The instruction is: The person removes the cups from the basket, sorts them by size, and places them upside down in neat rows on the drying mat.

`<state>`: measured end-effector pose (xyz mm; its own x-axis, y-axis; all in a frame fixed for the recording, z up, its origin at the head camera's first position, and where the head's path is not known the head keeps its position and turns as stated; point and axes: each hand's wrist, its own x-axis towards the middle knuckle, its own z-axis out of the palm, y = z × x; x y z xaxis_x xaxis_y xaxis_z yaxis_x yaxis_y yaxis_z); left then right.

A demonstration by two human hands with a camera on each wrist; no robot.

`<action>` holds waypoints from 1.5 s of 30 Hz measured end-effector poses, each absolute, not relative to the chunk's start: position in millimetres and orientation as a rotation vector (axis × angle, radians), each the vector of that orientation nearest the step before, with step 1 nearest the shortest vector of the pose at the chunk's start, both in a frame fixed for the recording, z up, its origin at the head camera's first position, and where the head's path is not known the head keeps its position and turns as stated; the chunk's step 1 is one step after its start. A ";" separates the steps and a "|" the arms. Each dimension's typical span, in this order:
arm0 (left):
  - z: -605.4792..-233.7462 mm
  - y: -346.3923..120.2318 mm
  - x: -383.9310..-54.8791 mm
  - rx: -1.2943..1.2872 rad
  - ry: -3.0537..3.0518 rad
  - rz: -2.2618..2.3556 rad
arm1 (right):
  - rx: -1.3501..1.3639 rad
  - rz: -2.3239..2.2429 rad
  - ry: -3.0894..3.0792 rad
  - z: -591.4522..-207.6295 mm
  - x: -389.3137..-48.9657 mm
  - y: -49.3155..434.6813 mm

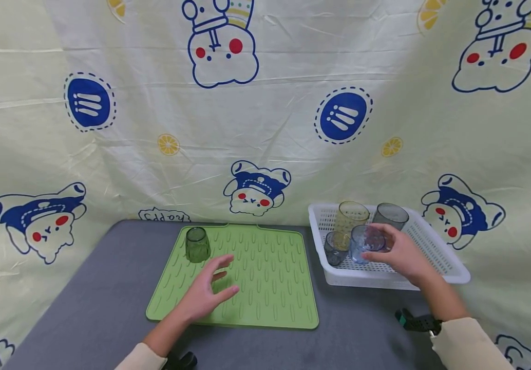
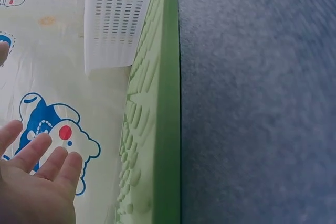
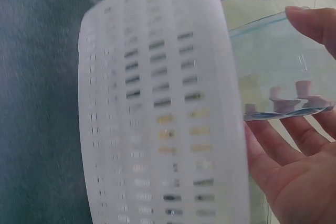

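My right hand [image 1: 404,255] grips a clear blue drinking glass [image 1: 359,244] over the front of the white basket [image 1: 372,279]. In the right wrist view the thumb lies at one edge of the glass [image 3: 273,61], and fingers show through and beyond it. Around it in the basket are a yellowish glass [image 1: 346,211], a grey glass [image 1: 396,211] and a small dark glass [image 1: 335,253]. My left hand [image 1: 201,298] is held over the green mat [image 1: 270,293], fingers spread and holding nothing. An upside-down green glass [image 1: 197,246] stands at the mat's back left corner.
A grey cloth-covered table [image 1: 108,288] carries the mat and, to its right, the basket with its perforated raised walls. Behind them hangs a pale printed curtain [image 1: 284,123]. Dark wrist straps [image 1: 418,321] sit at both sleeves.
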<state>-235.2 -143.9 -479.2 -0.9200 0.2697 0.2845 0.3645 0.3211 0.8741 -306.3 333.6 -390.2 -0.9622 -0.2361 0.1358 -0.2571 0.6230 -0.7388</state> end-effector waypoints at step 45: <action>-465.5 -105.0 -244.6 -0.838 -2.296 -2.006 | 0.790 1.723 -2.369 -420.6 -249.4 213.4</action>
<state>-244.6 -105.0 -465.5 -0.8592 0.3980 0.3215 0.3719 0.0544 0.9267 -249.4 213.4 -420.6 -0.8589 -0.3445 0.3789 -0.4665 0.2212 -0.8564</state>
